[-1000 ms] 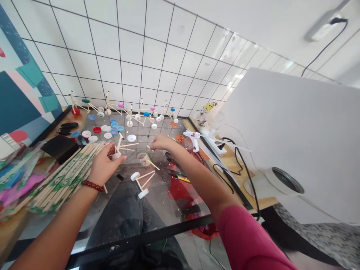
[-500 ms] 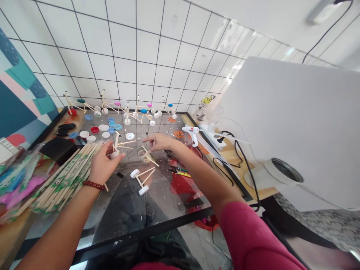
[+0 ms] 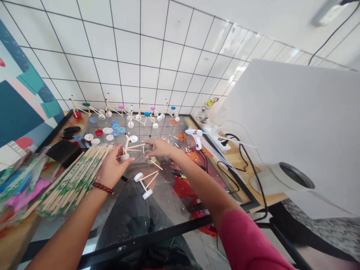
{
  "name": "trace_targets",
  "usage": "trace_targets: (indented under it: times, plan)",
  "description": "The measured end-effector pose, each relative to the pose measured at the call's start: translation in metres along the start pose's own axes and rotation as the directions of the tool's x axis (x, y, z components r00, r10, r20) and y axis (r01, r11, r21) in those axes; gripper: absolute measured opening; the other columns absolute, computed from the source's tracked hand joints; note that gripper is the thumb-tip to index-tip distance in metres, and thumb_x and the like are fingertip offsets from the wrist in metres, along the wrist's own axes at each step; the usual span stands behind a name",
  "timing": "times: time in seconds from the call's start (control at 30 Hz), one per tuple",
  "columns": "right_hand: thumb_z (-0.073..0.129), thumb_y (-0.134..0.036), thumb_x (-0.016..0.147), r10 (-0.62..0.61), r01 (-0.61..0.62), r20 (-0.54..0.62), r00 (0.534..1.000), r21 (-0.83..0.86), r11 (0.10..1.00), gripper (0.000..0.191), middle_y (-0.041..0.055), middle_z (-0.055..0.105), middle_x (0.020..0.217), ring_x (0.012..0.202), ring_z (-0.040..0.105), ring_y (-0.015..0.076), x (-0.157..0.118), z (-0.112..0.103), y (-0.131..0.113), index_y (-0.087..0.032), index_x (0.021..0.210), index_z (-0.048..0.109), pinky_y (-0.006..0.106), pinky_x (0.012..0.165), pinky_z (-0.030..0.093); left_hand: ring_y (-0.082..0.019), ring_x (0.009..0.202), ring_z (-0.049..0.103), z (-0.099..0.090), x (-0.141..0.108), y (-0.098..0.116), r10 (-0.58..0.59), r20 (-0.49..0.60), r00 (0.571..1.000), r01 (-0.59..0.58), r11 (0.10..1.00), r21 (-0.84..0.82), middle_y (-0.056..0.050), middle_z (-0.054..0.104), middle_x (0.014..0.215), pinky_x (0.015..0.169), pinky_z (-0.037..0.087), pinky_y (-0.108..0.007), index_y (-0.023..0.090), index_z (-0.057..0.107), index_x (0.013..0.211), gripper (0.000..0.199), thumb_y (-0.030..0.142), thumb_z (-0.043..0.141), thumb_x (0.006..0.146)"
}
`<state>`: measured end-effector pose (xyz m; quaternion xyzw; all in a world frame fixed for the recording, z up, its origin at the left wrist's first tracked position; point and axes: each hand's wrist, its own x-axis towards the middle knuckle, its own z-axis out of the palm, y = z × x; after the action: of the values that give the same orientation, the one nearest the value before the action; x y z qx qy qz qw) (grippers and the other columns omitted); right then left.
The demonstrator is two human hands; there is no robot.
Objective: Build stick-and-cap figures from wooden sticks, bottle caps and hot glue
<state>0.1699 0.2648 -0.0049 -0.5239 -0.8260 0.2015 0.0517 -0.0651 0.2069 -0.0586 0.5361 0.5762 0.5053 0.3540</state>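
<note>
My left hand, with a bead bracelet on its wrist, grips a small wooden-stick frame by its end with a white cap wheel. Two sticks of it point right, toward my right hand. A short wooden stick shows between my right index fingertip and thumb, close to the ends of those sticks. Under that hand lies a tape roll, partly hidden, with another loose stick beside it. Nearer me on the glass rests a second stick frame with two white cap wheels.
Finished-looking stick figures with cap wheels line the back edge. Loose bottle caps lie at back left. Bundled wooden sticks are at left. A white glue gun, power strip and cables are at right.
My right hand has come closer to the frame in my left hand, its fingertips now by the stick ends. The whole view has shifted slightly.
</note>
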Motion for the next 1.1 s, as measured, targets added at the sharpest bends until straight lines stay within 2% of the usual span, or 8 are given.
trace_targets:
  times: [0.13, 0.27, 0.6, 0.67, 0.8, 0.87, 1.0, 1.1]
  plan:
    - [0.076, -0.029, 0.098, 0.117, -0.127, -0.221, 0.968, -0.035, 0.991, 0.047, 0.0071, 0.082, 0.121, 0.118, 0.074, 0.0259, -0.05, 0.014, 0.004, -0.025, 0.144, 0.072, 0.03, 0.096, 0.051, -0.028, 0.116, 0.075, 0.003, 0.002, 0.001, -0.036, -0.006, 0.999, 0.035, 0.996, -0.086, -0.009, 0.078, 0.12, 0.102, 0.064, -0.044, 0.022, 0.072, 0.121, 0.06, 0.022, 0.093, 0.066]
    - [0.062, -0.026, 0.105, 0.198, -0.23, -0.311, 0.929, -0.067, 0.971, 0.029, 0.0088, 0.082, 0.114, 0.113, 0.075, 0.0252, -0.086, 0.028, 0.007, -0.025, 0.127, 0.081, 0.03, 0.092, 0.05, -0.031, 0.124, 0.073, 0.006, 0.011, 0.001, -0.051, 0.022, 0.998, 0.052, 0.994, -0.092, -0.011, 0.077, 0.126, 0.109, 0.061, -0.047, 0.021, 0.071, 0.122, 0.063, 0.02, 0.093, 0.064]
    - [0.054, -0.026, 0.106, 0.102, -0.164, -0.361, 0.927, -0.146, 0.976, 0.03, 0.0115, 0.082, 0.106, 0.103, 0.072, 0.0257, -0.094, 0.017, 0.016, -0.022, 0.113, 0.084, 0.036, 0.093, 0.043, -0.031, 0.122, 0.073, 0.005, 0.017, 0.008, -0.086, 0.018, 0.996, 0.087, 0.994, -0.065, -0.01, 0.077, 0.122, 0.111, 0.059, -0.05, 0.021, 0.069, 0.119, 0.062, 0.022, 0.092, 0.062]
    - [0.054, -0.025, 0.106, 0.156, -0.193, -0.486, 0.86, -0.027, 0.981, 0.031, 0.0112, 0.082, 0.106, 0.1, 0.072, 0.0244, -0.105, 0.005, 0.029, -0.021, 0.115, 0.084, 0.035, 0.092, 0.045, -0.03, 0.12, 0.073, 0.006, 0.017, 0.009, -0.115, 0.006, 0.993, 0.115, 0.99, -0.085, -0.009, 0.076, 0.119, 0.112, 0.059, -0.05, 0.021, 0.069, 0.119, 0.061, 0.024, 0.091, 0.062]
    - [0.057, -0.03, 0.103, 0.36, -0.216, -0.692, 0.625, 0.29, 0.932, 0.029, 0.0079, 0.081, 0.095, 0.078, 0.068, 0.0201, -0.141, -0.015, 0.061, -0.02, 0.11, 0.083, 0.031, 0.076, 0.051, -0.028, 0.116, 0.073, 0.004, 0.016, 0.011, -0.178, 0.021, 0.984, 0.179, 0.974, -0.136, -0.007, 0.075, 0.116, 0.114, 0.058, -0.051, 0.021, 0.067, 0.116, 0.062, 0.025, 0.091, 0.059]
    - [0.063, -0.029, 0.099, 0.347, -0.175, -0.677, 0.649, 0.311, 0.934, 0.022, 0.0053, 0.079, 0.089, 0.071, 0.065, 0.0183, -0.161, -0.018, 0.07, -0.021, 0.102, 0.083, 0.03, 0.072, 0.05, -0.027, 0.115, 0.073, 0.002, 0.015, 0.013, -0.191, 0.02, 0.981, 0.191, 0.97, -0.15, -0.006, 0.075, 0.115, 0.113, 0.058, -0.05, 0.022, 0.067, 0.114, 0.06, 0.025, 0.09, 0.059]
    - [0.07, -0.021, 0.094, 0.256, -0.179, -0.548, 0.796, 0.191, 0.965, 0.014, 0.0032, 0.077, 0.083, 0.077, 0.07, 0.019, -0.187, -0.008, 0.073, -0.024, 0.094, 0.084, 0.03, 0.075, 0.051, -0.025, 0.109, 0.073, -0.003, 0.015, 0.019, -0.193, 0.007, 0.981, 0.191, 0.966, -0.173, -0.006, 0.076, 0.115, 0.109, 0.06, -0.047, 0.021, 0.067, 0.112, 0.062, 0.027, 0.093, 0.056]
    - [0.075, -0.025, 0.094, 0.289, -0.284, -0.503, 0.815, 0.087, 0.955, 0.015, 0.0083, 0.08, 0.102, 0.097, 0.075, 0.0255, -0.185, 0.007, 0.072, -0.024, 0.106, 0.084, 0.035, 0.086, 0.056, -0.024, 0.107, 0.072, -0.005, 0.016, 0.022, -0.191, 0.001, 0.982, 0.188, 0.967, -0.173, -0.006, 0.075, 0.114, 0.11, 0.059, -0.046, 0.02, 0.067, 0.111, 0.065, 0.028, 0.098, 0.054]
